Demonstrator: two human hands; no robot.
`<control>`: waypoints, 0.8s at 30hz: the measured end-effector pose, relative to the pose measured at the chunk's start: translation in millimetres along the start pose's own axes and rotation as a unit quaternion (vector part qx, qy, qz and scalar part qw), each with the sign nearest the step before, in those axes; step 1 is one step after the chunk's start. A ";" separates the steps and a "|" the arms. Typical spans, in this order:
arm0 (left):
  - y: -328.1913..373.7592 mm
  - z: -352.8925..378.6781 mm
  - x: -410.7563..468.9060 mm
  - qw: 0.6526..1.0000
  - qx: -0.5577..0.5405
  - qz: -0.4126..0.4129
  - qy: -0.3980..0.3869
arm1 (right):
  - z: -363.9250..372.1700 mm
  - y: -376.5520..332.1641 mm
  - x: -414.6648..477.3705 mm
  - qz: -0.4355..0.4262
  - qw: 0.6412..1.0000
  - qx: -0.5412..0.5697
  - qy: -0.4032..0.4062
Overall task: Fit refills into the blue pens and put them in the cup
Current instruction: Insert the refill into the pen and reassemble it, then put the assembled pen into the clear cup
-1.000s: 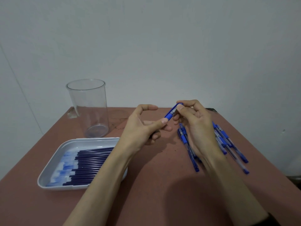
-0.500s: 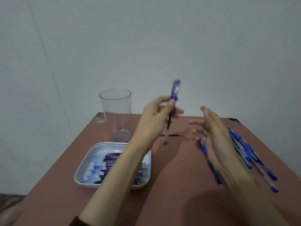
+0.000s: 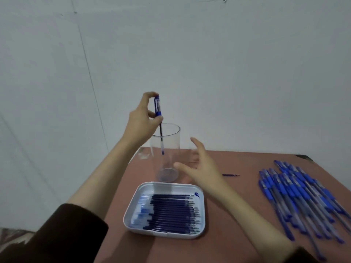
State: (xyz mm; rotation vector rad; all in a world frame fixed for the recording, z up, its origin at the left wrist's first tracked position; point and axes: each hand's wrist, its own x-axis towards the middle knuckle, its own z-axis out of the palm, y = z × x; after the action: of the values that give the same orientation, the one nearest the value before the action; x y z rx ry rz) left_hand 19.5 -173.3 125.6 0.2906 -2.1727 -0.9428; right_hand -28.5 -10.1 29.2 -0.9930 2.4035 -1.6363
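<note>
- Left grip: thumb and fingertips pinch the capped upper end of one blue pen. The pen hangs close to upright, tip down.
- The pen's lower part is already inside the mouth of the clear cup. Its tip is in mid-air, well above the bottom, and we see nothing else in the cup (glare on the wall keeps us cautious).
- Risk, as we judge it: let go from this height, the pen drops tip-first and could bounce or lean hard on the rim. The cup is tall, light-looking and unweighted, so a knock from the left grip on the way out might tip it.
- Right grip: released, fingers spread, holding nothing, just beside the cup's right side. It is blurred, so we cannot tell whether it touches the wall.
- Risk: if that open hand sweeps on, it could shove the cup instead of steadying it.
- Outward: a white tray sits just in front of the cup, with dark refills laid in a row. A toppled cup would likely land on it.
- One loose refill lies alone on the surface, right of the right grip, where a sleeve could roll it off.
- The pile of blue pens lies well apart at the right edge. Some sit near the rim of the surface and could slide off if nudged.
</note>
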 end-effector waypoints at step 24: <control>-27.1 15.8 12.2 0.988 0.002 -0.125 -0.094 | 44.2 -9.1 50.0 0.025 0.998 0.051 0.014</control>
State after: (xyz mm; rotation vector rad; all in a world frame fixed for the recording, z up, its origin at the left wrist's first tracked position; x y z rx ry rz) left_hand -2.4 -189.6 105.9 0.5037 -2.3477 -1.1445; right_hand -46.2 -75.0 32.4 -0.8916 2.3150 -1.7483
